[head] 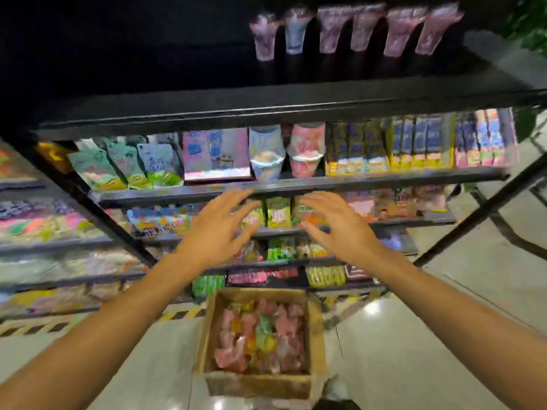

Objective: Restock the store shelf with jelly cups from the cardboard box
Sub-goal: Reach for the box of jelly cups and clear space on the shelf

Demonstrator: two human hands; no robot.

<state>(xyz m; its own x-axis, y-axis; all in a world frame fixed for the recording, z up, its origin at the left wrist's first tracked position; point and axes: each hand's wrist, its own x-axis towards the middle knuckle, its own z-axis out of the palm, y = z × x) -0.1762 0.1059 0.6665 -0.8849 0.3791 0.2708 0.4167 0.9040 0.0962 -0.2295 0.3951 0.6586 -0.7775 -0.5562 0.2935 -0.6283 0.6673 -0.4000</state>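
An open cardboard box (316,335) sits on the floor below me, full of pink, green and orange jelly cups (260,335). In front stands a black store shelf (296,184) with several tiers of snacks. My left hand (217,229) and my right hand (340,226) are both raised before the middle tiers, fingers spread and empty. Between them green packets (278,211) show on the shelf. The picture is blurred by motion.
Pink and blue tall cups (349,31) line the top tier. Pouches, boxes and two stacked cups (305,149) fill the second tier. Another shelf unit (44,220) stands to the left. Yellow-black floor tape (183,314) runs under the shelf. Pale tiled floor lies to the right.
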